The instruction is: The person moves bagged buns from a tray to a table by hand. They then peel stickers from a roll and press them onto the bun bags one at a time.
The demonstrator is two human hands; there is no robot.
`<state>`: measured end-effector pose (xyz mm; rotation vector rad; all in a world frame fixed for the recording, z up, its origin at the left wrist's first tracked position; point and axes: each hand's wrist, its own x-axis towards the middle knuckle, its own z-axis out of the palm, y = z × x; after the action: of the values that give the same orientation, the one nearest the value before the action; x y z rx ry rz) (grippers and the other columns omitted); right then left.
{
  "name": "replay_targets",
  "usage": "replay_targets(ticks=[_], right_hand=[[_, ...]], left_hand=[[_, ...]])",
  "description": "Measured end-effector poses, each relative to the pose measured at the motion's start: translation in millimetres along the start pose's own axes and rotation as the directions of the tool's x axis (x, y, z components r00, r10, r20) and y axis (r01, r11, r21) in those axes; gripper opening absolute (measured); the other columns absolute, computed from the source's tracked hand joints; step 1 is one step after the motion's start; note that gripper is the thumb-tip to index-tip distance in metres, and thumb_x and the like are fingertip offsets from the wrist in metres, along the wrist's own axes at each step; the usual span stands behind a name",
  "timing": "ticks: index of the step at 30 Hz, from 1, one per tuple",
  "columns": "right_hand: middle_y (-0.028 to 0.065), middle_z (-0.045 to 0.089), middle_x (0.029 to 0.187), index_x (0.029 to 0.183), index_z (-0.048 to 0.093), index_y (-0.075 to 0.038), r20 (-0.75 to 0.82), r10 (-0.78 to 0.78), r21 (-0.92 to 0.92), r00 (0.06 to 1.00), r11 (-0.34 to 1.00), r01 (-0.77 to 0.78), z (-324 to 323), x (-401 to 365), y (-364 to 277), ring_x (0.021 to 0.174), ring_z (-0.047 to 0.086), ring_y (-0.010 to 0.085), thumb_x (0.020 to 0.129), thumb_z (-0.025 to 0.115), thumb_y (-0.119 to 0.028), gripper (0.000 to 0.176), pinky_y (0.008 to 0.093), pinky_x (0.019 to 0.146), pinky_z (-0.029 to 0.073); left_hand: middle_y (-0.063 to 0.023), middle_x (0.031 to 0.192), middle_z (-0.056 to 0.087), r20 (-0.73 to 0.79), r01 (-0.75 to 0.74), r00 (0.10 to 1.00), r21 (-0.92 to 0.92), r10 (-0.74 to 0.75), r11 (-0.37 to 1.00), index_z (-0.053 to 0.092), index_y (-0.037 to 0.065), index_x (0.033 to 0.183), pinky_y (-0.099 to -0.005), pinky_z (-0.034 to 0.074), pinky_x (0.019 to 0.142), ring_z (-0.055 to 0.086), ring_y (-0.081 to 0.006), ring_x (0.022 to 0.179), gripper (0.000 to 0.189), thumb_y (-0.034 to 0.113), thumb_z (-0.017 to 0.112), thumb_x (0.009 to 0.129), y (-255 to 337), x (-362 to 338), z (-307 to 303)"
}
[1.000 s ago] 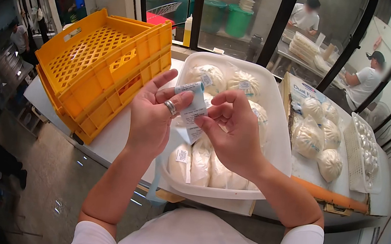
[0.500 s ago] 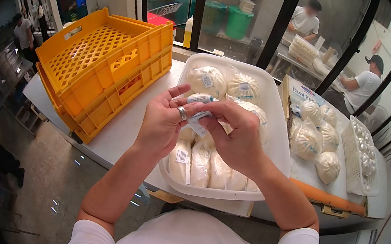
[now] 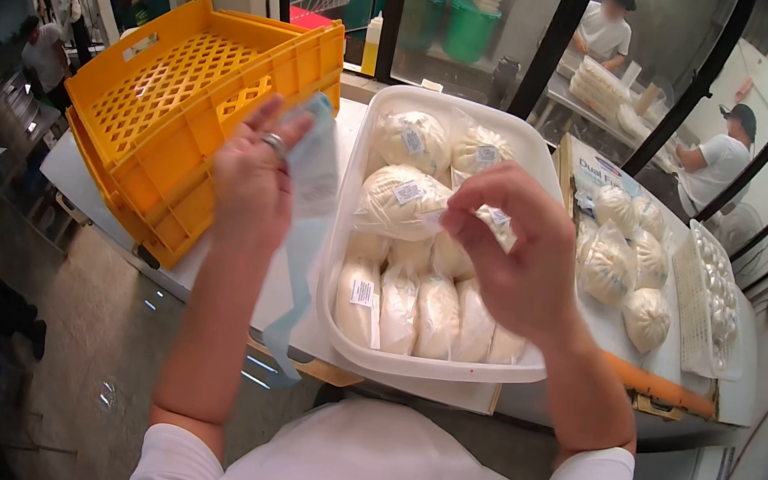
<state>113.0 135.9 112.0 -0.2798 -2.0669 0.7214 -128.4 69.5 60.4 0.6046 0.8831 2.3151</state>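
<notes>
My left hand (image 3: 253,186), blurred by motion, is closed on a label roll (image 3: 316,165) at the tub's left edge. From it a pale blue backing strip (image 3: 290,301) hangs past the table edge. My right hand (image 3: 516,255) is over the tub, with thumb and forefinger pinching a small white label (image 3: 435,220). Below lies a white plastic tub (image 3: 331,277) of bagged white buns. One pleated bagged bun (image 3: 393,212), nearest the pinched label, carries a printed label, as do two buns behind it. Longer bagged buns (image 3: 399,307) stand in the tub's near row.
Stacked yellow crates (image 3: 182,130) stand on the table at left. More bagged buns (image 3: 610,269) lie on a cardboard sheet at right, beside a white basket (image 3: 706,308) of wrapped items. Behind the window, two people in white shirts and dark caps work at a counter.
My hands have moved apart. The left went left with the label roll, its strip now trailing; the right moved slightly right, holding a label.
</notes>
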Motion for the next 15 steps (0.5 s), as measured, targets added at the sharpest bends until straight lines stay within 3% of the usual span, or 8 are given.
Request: replay_targets(ticks=[2, 4, 5, 7, 10, 13, 15], right_hand=[[0.0129, 0.07, 0.087, 0.087, 0.067, 0.0, 0.257, 0.221, -0.09, 0.941, 0.975, -0.204, -3.7, 1.6, 18.3, 0.078, 0.067, 0.0271, 0.083, 0.068, 0.004, 0.006, 0.0354, 0.072, 0.053], [0.0121, 0.07, 0.083, 0.089, 0.068, 0.0, 0.491, 0.369, -0.213, 0.789, 0.929, -0.302, 5.6, -8.4, 43.3, 0.078, 0.066, 0.0244, 0.085, 0.066, 0.002, 0.004, 0.0351, 0.072, 0.053], [0.0105, 0.069, 0.081, 0.09, 0.068, 0.0, 0.597, 0.407, -0.274, 0.691, 0.913, -0.302, 14.5, -16.2, 58.1, 0.078, 0.066, 0.021, 0.087, 0.066, 0.001, 0.004, 0.034, 0.073, 0.053], [0.0141, 0.069, 0.081, 0.092, 0.07, -0.001, 0.715, 0.398, -0.33, 0.575, 0.917, -0.224, 33.8, -30.4, 75.3, 0.08, 0.068, 0.0284, 0.086, 0.069, -0.004, 0.007, 0.0383, 0.074, 0.053], [0.016, 0.069, 0.081, 0.09, 0.069, -0.001, 0.756, 0.419, -0.443, 0.502, 0.893, -0.079, 54.7, -52.3, 95.8, 0.084, 0.069, 0.0337, 0.085, 0.072, -0.009, 0.01, 0.042, 0.077, 0.053], [0.0164, 0.068, 0.079, 0.087, 0.066, 0.0, 0.651, 0.358, -0.512, 0.67, 0.858, 0.039, 56.4, -59.7, 96.0, 0.085, 0.069, 0.036, 0.084, 0.075, -0.013, 0.016, 0.0431, 0.078, 0.053], [0.0178, 0.07, 0.089, 0.086, 0.067, -0.002, 0.512, 0.386, -0.604, 0.767, 0.797, 0.002, 55.0, -57.8, 99.8, 0.086, 0.069, 0.0365, 0.084, 0.075, -0.016, 0.017, 0.0443, 0.078, 0.054]], left_hand=[[-0.0147, 0.111, 0.066, -0.017, -0.068, 0.998, -0.016, 0.068, 0.998, 0.047, -0.005, 0.133, -0.0252, 0.057, 0.092, 0.069, -0.018, 0.1, 0.05, -0.004, 0.071, 0.09, 14.9, 0.6, -4.5], [-0.0159, 0.111, 0.066, 0.001, -0.1, 0.995, -0.035, 0.1, 0.994, 0.048, -0.004, 0.132, -0.0259, 0.057, 0.093, 0.069, -0.0184, 0.104, 0.048, -0.005, 0.071, 0.09, 23.0, -1.8, -5.4], [-0.0165, 0.112, 0.067, 0.008, -0.091, 0.996, -0.024, 0.091, 0.996, 0.048, -0.005, 0.132, -0.0261, 0.057, 0.094, 0.069, -0.0184, 0.105, 0.048, -0.005, 0.07, 0.09, 23.9, -4.8, -3.7], [-0.0176, 0.112, 0.067, 0.024, -0.076, 0.997, -0.003, 0.077, 0.997, 0.048, -0.005, 0.133, -0.0265, 0.057, 0.094, 0.069, -0.0183, 0.105, 0.048, -0.006, 0.07, 0.09, 22.5, -12.8, 1.0], [-0.0177, 0.111, 0.068, 0.034, -0.05, 0.998, 0.0, 0.05, 0.999, 0.047, -0.005, 0.134, -0.0261, 0.057, 0.095, 0.069, -0.0181, 0.104, 0.048, -0.007, 0.069, 0.09, 16.0, -20.5, -1.1], [-0.0172, 0.109, 0.069, 0.068, -0.039, 0.997, 0.0, 0.039, 0.999, 0.047, -0.006, 0.135, -0.0268, 0.057, 0.095, 0.07, -0.0178, 0.101, 0.049, -0.008, 0.068, 0.09, 13.9, -22.8, -7.6], [-0.0161, 0.107, 0.07, 0.065, -0.031, 0.997, 0.02, 0.03, 0.999, 0.047, -0.007, 0.135, -0.0265, 0.057, 0.093, 0.071, -0.0172, 0.099, 0.05, -0.009, 0.068, 0.09, 12.8, -25.9, -3.6]])
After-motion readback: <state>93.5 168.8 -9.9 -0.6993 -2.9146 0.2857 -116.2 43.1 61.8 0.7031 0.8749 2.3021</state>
